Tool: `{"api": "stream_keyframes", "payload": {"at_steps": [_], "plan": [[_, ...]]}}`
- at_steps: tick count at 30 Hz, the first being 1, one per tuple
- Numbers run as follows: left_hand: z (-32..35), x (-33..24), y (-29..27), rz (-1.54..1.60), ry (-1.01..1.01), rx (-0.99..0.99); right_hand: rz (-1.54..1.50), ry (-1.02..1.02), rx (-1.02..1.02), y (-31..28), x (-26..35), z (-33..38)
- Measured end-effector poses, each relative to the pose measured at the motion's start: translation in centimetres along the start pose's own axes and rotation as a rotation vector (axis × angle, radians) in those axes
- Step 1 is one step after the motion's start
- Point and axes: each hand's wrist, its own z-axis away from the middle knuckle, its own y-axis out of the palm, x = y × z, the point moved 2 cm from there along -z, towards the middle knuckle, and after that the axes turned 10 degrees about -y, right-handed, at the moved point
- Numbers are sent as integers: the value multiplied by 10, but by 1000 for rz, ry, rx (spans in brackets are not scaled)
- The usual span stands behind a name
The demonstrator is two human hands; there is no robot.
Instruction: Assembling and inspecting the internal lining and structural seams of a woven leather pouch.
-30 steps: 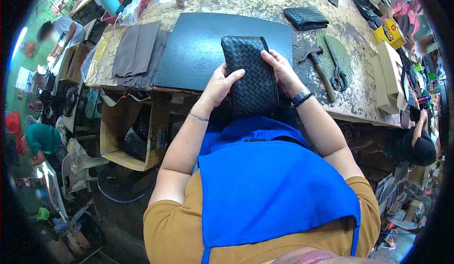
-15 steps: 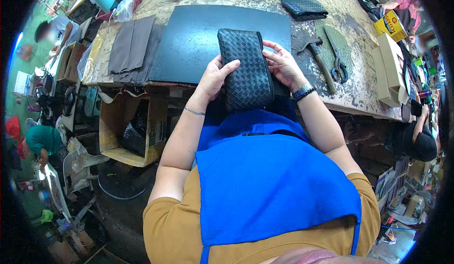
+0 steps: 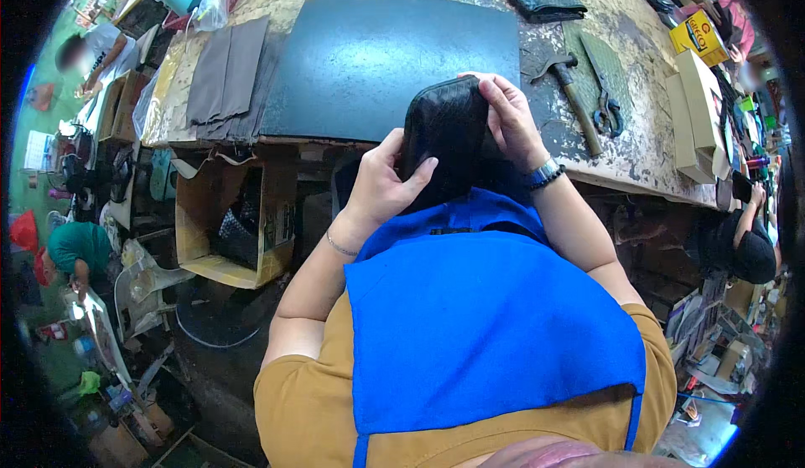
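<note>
While brown leather sheets (image 3: 222, 70) lie left of the dark rectangular work mat (image 3: 377, 57), the left hand (image 3: 381, 184) and right hand (image 3: 507, 120) both grasp a black leather pouch (image 3: 444, 141) at the mat's near edge; a hammer (image 3: 570, 95) rests to its right.

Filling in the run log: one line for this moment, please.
left hand: holds black pouch | right hand: grips pouch top | hammer: on workbench
</note>
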Motion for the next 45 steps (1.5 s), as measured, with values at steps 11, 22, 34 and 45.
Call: {"api": "stream_keyframes", "payload": {"at_steps": [11, 22, 34, 45], "plan": [[18, 25, -10, -60, 129, -136, 261, -77, 31, 28, 31, 37], [17, 20, -4, -11, 138, 29, -44, 179, 209, 46, 44, 55], [17, 15, 0, 93, -31, 119, 387, -295, 255, 33, 56, 42], [16, 12, 4, 134, -103, 207, 59, -31, 25, 24, 45, 49]]}}
